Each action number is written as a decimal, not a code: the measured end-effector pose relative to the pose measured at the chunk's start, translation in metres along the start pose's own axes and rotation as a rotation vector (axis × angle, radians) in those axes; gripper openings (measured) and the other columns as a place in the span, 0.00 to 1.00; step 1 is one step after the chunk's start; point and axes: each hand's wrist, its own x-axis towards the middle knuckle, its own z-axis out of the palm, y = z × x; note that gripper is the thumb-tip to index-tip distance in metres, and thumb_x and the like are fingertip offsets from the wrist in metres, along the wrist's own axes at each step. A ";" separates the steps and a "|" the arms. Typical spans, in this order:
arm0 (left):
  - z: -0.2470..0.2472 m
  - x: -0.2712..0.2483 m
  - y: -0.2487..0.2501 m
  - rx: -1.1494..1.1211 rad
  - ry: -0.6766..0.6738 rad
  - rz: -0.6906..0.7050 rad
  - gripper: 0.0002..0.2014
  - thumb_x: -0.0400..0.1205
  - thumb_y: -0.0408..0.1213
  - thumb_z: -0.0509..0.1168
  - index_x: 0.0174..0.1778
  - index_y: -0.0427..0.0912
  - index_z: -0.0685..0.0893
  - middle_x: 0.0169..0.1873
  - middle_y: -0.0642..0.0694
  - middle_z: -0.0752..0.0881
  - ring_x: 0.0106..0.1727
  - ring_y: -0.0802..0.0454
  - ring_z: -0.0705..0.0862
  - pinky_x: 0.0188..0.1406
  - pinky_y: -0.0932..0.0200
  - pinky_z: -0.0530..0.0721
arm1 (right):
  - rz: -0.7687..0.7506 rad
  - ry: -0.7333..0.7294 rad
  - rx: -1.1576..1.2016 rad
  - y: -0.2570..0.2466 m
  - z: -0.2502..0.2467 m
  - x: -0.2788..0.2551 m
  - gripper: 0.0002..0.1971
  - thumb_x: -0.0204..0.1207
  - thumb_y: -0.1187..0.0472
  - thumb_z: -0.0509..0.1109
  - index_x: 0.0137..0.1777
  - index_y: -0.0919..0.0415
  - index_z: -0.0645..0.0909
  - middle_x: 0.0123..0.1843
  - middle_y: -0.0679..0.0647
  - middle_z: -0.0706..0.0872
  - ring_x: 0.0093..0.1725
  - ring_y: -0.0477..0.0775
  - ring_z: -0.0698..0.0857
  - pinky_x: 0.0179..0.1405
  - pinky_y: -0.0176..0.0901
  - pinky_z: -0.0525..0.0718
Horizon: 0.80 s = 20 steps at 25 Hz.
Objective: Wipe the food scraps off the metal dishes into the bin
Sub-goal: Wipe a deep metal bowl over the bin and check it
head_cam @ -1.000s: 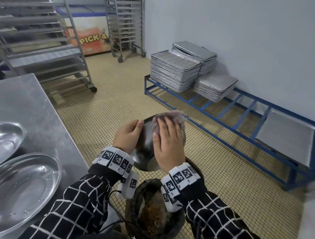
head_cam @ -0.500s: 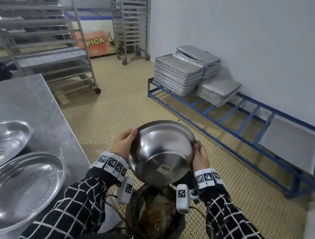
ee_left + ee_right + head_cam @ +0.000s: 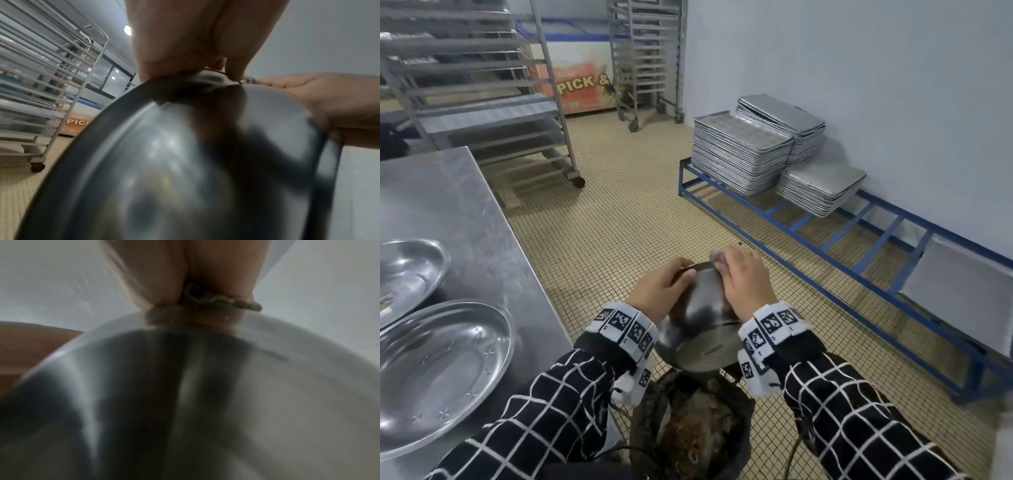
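Observation:
A round metal bowl [image 3: 702, 329] is tipped on edge above the black bin [image 3: 688, 435], its base toward me and its mouth facing away. My left hand [image 3: 664, 291] grips the bowl's upper left rim. My right hand [image 3: 744, 284] reaches over the top rim and holds a greyish cloth [image 3: 717, 256] against it. In the right wrist view the cloth [image 3: 218, 300] is bunched under my fingers on the bowl [image 3: 205, 394]. The left wrist view is filled by the bowl's outer wall [image 3: 185, 162]. The bowl's inside is hidden. Brown food scraps lie in the bin.
A steel table [image 3: 455, 219] at my left carries two oval metal dishes [image 3: 438, 370] [image 3: 407, 270]. Stacked baking trays [image 3: 739, 150] sit on a blue floor rack [image 3: 859, 240] along the right wall. Wheeled tray racks [image 3: 482, 85] stand behind on the tiled floor.
Half a second ago my right hand was at the bowl's lower right edge; it has come back over the top rim with the cloth. The bowl stays tipped over the bin.

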 end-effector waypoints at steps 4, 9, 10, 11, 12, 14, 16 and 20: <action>-0.001 0.007 -0.007 0.152 0.123 -0.032 0.14 0.88 0.48 0.52 0.44 0.48 0.79 0.38 0.50 0.84 0.42 0.49 0.81 0.44 0.54 0.77 | 0.060 0.151 0.191 -0.014 0.012 -0.002 0.14 0.84 0.55 0.56 0.61 0.61 0.76 0.60 0.56 0.78 0.59 0.55 0.76 0.57 0.48 0.79; -0.007 0.005 -0.012 -0.083 0.267 -0.070 0.16 0.88 0.46 0.54 0.43 0.43 0.82 0.36 0.44 0.86 0.40 0.45 0.82 0.43 0.52 0.80 | -0.107 0.298 0.087 -0.042 0.026 -0.044 0.19 0.82 0.51 0.55 0.68 0.57 0.77 0.70 0.55 0.74 0.70 0.57 0.74 0.77 0.52 0.64; -0.008 0.004 -0.011 -0.117 0.286 -0.049 0.16 0.87 0.46 0.54 0.43 0.43 0.83 0.35 0.44 0.86 0.40 0.44 0.83 0.44 0.49 0.81 | -0.144 0.282 0.028 -0.045 0.028 -0.047 0.21 0.82 0.50 0.54 0.70 0.55 0.75 0.71 0.54 0.75 0.73 0.58 0.72 0.79 0.51 0.56; -0.009 0.003 -0.010 -0.127 0.303 -0.031 0.16 0.87 0.46 0.55 0.41 0.43 0.83 0.34 0.43 0.86 0.39 0.43 0.83 0.45 0.46 0.82 | -0.141 0.280 0.007 -0.046 0.027 -0.045 0.22 0.83 0.48 0.53 0.73 0.54 0.74 0.73 0.52 0.75 0.75 0.57 0.70 0.79 0.51 0.53; -0.010 0.002 -0.009 -0.134 0.315 -0.020 0.16 0.87 0.46 0.55 0.40 0.43 0.83 0.33 0.43 0.85 0.38 0.43 0.82 0.45 0.44 0.82 | -0.101 0.288 0.021 -0.045 0.025 -0.040 0.23 0.83 0.47 0.50 0.73 0.53 0.73 0.73 0.51 0.75 0.75 0.56 0.70 0.79 0.53 0.57; -0.011 -0.001 -0.009 -0.175 0.323 -0.027 0.16 0.87 0.46 0.55 0.40 0.45 0.83 0.35 0.43 0.86 0.39 0.44 0.82 0.45 0.48 0.81 | 0.048 0.277 0.181 -0.037 0.016 -0.026 0.25 0.84 0.44 0.46 0.72 0.54 0.74 0.71 0.50 0.76 0.72 0.52 0.72 0.71 0.50 0.72; -0.011 -0.003 -0.012 -0.250 0.340 -0.063 0.13 0.87 0.46 0.56 0.40 0.51 0.82 0.41 0.42 0.87 0.45 0.44 0.83 0.48 0.54 0.79 | 0.305 0.209 0.527 -0.016 0.009 -0.017 0.23 0.86 0.46 0.47 0.69 0.55 0.75 0.68 0.51 0.77 0.64 0.49 0.75 0.52 0.34 0.77; -0.013 -0.002 -0.015 -0.311 0.353 -0.118 0.13 0.87 0.47 0.55 0.43 0.51 0.83 0.44 0.43 0.88 0.49 0.44 0.84 0.56 0.47 0.81 | 0.583 0.149 0.743 0.005 0.013 -0.029 0.22 0.86 0.47 0.49 0.69 0.59 0.75 0.62 0.51 0.77 0.64 0.53 0.77 0.56 0.41 0.74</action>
